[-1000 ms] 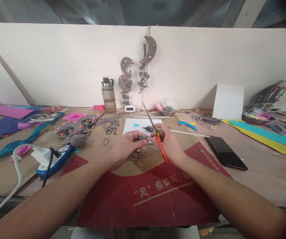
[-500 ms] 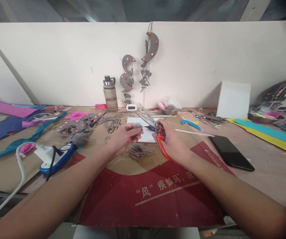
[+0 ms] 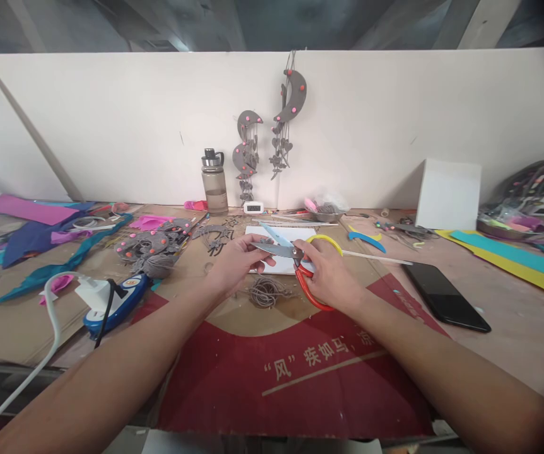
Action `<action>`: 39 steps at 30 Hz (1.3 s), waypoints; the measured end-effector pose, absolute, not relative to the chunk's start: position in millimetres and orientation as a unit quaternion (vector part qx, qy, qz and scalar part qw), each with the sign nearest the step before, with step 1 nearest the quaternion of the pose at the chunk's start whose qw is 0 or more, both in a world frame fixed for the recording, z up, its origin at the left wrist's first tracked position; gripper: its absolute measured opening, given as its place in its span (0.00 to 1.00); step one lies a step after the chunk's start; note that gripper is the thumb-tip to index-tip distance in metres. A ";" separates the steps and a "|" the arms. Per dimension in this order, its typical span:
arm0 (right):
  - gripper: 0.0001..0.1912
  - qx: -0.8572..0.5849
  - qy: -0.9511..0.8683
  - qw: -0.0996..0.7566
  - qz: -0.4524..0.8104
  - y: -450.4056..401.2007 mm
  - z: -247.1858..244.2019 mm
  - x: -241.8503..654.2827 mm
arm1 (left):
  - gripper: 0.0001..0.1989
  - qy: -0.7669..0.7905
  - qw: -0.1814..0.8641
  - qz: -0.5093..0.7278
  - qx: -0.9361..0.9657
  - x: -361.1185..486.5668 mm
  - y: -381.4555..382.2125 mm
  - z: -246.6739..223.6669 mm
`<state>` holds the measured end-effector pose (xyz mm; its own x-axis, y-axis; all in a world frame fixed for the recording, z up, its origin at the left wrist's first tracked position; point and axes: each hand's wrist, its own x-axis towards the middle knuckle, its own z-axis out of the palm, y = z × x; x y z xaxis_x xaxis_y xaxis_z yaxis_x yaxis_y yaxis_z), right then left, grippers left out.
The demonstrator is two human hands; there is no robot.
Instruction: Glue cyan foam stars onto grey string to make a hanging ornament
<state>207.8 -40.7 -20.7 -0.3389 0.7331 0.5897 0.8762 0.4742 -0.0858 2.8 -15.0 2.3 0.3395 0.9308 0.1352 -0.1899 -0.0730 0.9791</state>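
Observation:
My right hand (image 3: 332, 272) grips a pair of scissors (image 3: 296, 253) by their red and yellow handles. The blades stand apart and point left, towards my left hand (image 3: 237, 263). Between its thumb and fingers my left hand pinches a small grey piece (image 3: 266, 241), partly hidden by the fingers and a blade. The blades reach right up to this piece; whether they touch it I cannot tell. Below the hands lies a loose bundle of grey cord (image 3: 266, 291) on the cardboard (image 3: 234, 315). A white sheet (image 3: 278, 266) lies behind the scissors.
A black phone (image 3: 444, 296) lies at the right, a blue power strip (image 3: 134, 291) at the left. Grey decorated pieces (image 3: 142, 244) and coloured felt (image 3: 26, 209) cover the left side. A water bottle (image 3: 215, 189) stands at the back. Grey moon hangings (image 3: 296, 94) are on the white wall.
The scissors have turned in my right hand from pointing up and away to pointing left, with blades now at the grey piece. The view has shifted slightly.

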 end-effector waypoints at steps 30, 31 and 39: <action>0.17 -0.525 -0.788 0.319 -0.040 -42.7 -11.3 208.9 | 0.11 0.337 0.545 0.470 0.606 -2.9 -8.4 -3.1; 0.17 -0.522 -0.788 0.324 -0.043 -41.9 -11.3 209.1 | 0.10 0.335 0.547 0.474 0.603 -2.7 -8.6 -2.6; 0.19 -0.524 -0.801 0.272 -0.102 -42.2 -17.7 206.2 | 0.05 0.344 0.538 0.490 0.593 -1.9 -7.2 -4.9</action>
